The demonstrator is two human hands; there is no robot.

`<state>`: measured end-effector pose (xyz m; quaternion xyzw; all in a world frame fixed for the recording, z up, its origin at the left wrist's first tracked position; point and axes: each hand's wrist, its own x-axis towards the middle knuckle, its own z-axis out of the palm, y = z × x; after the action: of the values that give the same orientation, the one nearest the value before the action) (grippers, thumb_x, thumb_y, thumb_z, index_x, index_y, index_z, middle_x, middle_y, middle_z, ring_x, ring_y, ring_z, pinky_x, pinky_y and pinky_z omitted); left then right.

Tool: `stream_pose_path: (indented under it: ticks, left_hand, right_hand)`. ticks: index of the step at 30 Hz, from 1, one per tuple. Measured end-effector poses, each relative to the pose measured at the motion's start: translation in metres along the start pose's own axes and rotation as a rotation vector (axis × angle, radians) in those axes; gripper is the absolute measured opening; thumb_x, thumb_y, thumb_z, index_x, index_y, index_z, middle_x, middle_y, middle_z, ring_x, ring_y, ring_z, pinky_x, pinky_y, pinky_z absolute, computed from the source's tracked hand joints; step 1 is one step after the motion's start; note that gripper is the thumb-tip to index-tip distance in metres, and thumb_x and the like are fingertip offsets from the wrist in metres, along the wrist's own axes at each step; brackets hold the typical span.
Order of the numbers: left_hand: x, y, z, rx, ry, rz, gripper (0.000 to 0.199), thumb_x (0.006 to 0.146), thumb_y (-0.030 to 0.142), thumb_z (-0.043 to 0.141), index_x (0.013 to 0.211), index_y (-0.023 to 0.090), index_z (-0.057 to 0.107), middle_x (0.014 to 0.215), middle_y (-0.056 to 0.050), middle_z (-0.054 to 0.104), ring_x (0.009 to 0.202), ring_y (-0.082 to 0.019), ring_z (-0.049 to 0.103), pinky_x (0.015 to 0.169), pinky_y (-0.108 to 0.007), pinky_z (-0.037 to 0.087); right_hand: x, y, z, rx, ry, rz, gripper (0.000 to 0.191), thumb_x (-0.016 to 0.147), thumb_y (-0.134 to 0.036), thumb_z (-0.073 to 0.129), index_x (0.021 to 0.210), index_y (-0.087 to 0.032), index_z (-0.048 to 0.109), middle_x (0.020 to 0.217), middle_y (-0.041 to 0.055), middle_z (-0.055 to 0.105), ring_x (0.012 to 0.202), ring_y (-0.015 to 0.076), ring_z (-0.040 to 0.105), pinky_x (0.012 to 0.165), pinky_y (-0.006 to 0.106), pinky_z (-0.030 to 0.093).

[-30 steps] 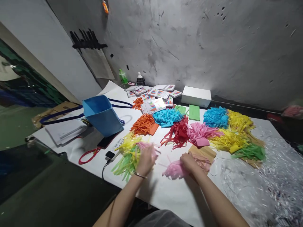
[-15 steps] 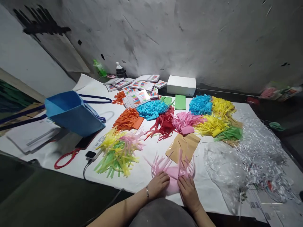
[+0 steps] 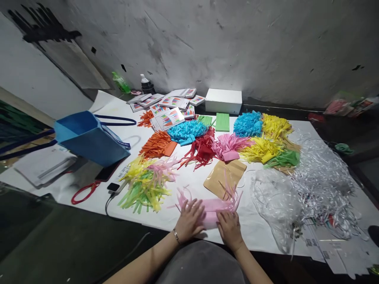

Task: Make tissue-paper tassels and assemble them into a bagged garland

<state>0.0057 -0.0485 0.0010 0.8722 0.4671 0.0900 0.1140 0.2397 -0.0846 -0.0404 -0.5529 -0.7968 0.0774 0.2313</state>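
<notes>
1. At the near edge of the counter (image 3: 250, 232), right in front of the person, lies the pink paper (image 3: 213, 206), a flat band with loose strands splaying from both ends.
2. Across its left part rests the left hand (image 3: 189, 221), bracelet (image 3: 176, 235) at the wrist; the grip is loose, fingers spread flat over the paper.
3. On its near right part sits the right hand (image 3: 230, 228), fingers bent down onto the paper; from where I stand I can't tell whether that grip pinches it or only presses.
4. Just beyond, the brown envelope (image 3: 222, 176) lies slantwise, a few pink strands reaching over its near corner.
5. To the left there's a yellow-green bunch (image 3: 145, 187) with paler pink strands on top, then a small corded device (image 3: 113, 188), a red loop (image 3: 84, 192) and the blue bag (image 3: 83, 136), tilted, its mouth upward.
6. Farther back, fringed bundles crowd together: orange (image 3: 156, 144), blue (image 3: 189, 132), red (image 3: 204, 150), pink (image 3: 229, 146), yellow (image 3: 263, 150).
7. Behind them, printed packs (image 3: 170, 118) lie heaped near a white box (image 3: 223, 101).
8. Off to the right, a clear plastic bag (image 3: 275, 201) slumps against a mass of silvery strips (image 3: 322, 169).
</notes>
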Motion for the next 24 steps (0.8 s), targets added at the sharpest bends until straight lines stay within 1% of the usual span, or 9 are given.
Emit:
stream_pose_path:
  ticks: [2,7,9,12,14,17,18,21,24]
  left_hand:
    - [0.000,0.006,0.013,-0.052,-0.034,0.120,0.058,0.080,0.040,0.066,0.132,0.024,0.048,0.136,-0.009,0.053,0.125,-0.029,0.043,0.110,-0.051,0.019]
    - [0.004,0.012,0.033,-0.075,0.007,0.120,0.031,0.088,0.016,0.056,0.117,0.024,0.059,0.126,-0.006,0.060,0.113,-0.023,0.050,0.103,-0.044,0.033]
    - [0.003,0.011,0.033,-0.079,0.025,0.125,0.030,0.089,0.015,0.054,0.117,0.023,0.059,0.126,-0.007,0.060,0.113,-0.024,0.049,0.101,-0.044,0.035]
    - [0.003,0.010,0.032,-0.100,0.039,0.125,0.030,0.090,0.014,0.052,0.117,0.023,0.060,0.127,-0.009,0.059,0.114,-0.025,0.049,0.100,-0.045,0.037]
    - [0.003,0.010,0.030,-0.122,0.036,0.124,0.030,0.090,0.014,0.051,0.117,0.023,0.061,0.128,-0.009,0.059,0.114,-0.025,0.050,0.099,-0.045,0.038]
    - [0.004,0.009,0.027,-0.160,0.023,0.123,0.029,0.090,0.014,0.049,0.116,0.023,0.062,0.126,-0.010,0.060,0.114,-0.024,0.051,0.098,-0.046,0.040]
    - [0.004,0.009,0.025,-0.179,0.017,0.126,0.028,0.091,0.015,0.048,0.114,0.023,0.062,0.126,-0.010,0.061,0.114,-0.024,0.051,0.098,-0.046,0.040]
    - [0.005,0.008,0.018,-0.261,-0.017,0.110,0.026,0.092,0.016,0.046,0.111,0.021,0.063,0.121,-0.009,0.063,0.114,-0.023,0.052,0.097,-0.043,0.041]
    - [0.010,0.007,0.009,-0.286,-0.086,-0.056,0.025,0.093,0.019,0.043,0.100,0.021,0.066,0.107,-0.007,0.068,0.104,-0.021,0.056,0.092,-0.037,0.042]
  right_hand:
    - [0.003,-0.003,0.000,-0.025,-0.032,0.024,0.042,0.083,-0.029,0.061,0.125,-0.026,0.056,0.114,0.0091,0.065,0.107,0.0265,0.054,0.102,0.048,0.026]
    - [0.007,0.007,-0.008,-0.065,-0.007,0.168,0.062,0.085,-0.051,0.056,0.137,-0.020,0.044,0.131,0.0168,0.054,0.116,0.0332,0.050,0.095,0.052,0.033]
    - [0.004,0.018,-0.017,-0.050,0.071,0.310,0.060,0.091,-0.053,0.044,0.140,-0.018,0.040,0.136,0.0175,0.049,0.120,0.0318,0.049,0.091,0.048,0.039]
    - [0.000,0.030,-0.032,-0.072,0.296,0.497,0.050,0.097,-0.045,0.034,0.135,-0.015,0.044,0.135,0.0198,0.050,0.123,0.0312,0.047,0.092,0.048,0.040]
    - [0.000,0.029,-0.038,-0.094,0.314,0.353,0.048,0.094,-0.042,0.042,0.133,-0.014,0.046,0.134,0.0203,0.050,0.126,0.0323,0.044,0.098,0.052,0.035]
    - [0.007,0.015,-0.035,0.004,0.050,-0.112,0.044,0.088,-0.029,0.053,0.131,-0.019,0.050,0.132,0.0139,0.055,0.127,0.0269,0.044,0.107,0.049,0.029]
    - [0.010,0.010,-0.031,0.049,-0.016,-0.200,0.039,0.088,-0.023,0.052,0.126,-0.020,0.054,0.126,0.0111,0.060,0.124,0.0238,0.047,0.107,0.046,0.030]
    - [0.018,0.000,-0.021,0.106,-0.030,-0.196,0.027,0.088,-0.012,0.047,0.107,-0.021,0.063,0.105,0.0059,0.068,0.109,0.0186,0.056,0.100,0.039,0.036]
    - [0.022,-0.001,-0.020,0.082,-0.019,-0.088,0.017,0.091,-0.017,0.047,0.095,-0.020,0.064,0.093,0.0036,0.068,0.099,0.0192,0.056,0.094,0.038,0.036]
